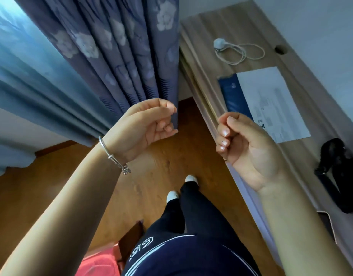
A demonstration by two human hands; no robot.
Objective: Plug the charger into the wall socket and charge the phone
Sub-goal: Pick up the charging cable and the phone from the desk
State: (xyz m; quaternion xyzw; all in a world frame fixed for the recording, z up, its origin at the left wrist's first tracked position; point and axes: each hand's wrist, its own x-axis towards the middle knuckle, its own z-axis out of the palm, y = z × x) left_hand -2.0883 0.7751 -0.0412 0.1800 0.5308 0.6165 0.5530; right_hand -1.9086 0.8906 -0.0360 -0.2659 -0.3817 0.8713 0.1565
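Note:
A white charger plug (pixel 218 44) with its coiled white cable (pixel 243 53) lies on the far end of the wooden desk (pixel 209 32). No phone and no wall socket show in this view. My left hand (pixel 147 124), with a silver bangle on the wrist, is raised over the floor with its fingers curled and nothing in it. My right hand (pixel 243 144) is raised beside the desk's near edge, fingers curled in too, holding nothing. Both hands are well short of the charger.
A white printed sheet (pixel 271 100) over a blue folder (pixel 233 94) lies mid-desk, a black bag (pixel 337 174) nearer me. A cable hole (pixel 280 49) is cut in the desk by the wall. Purple flowered curtains (pixel 111 52) hang at left. Red bedding (pixel 98 263) lies below.

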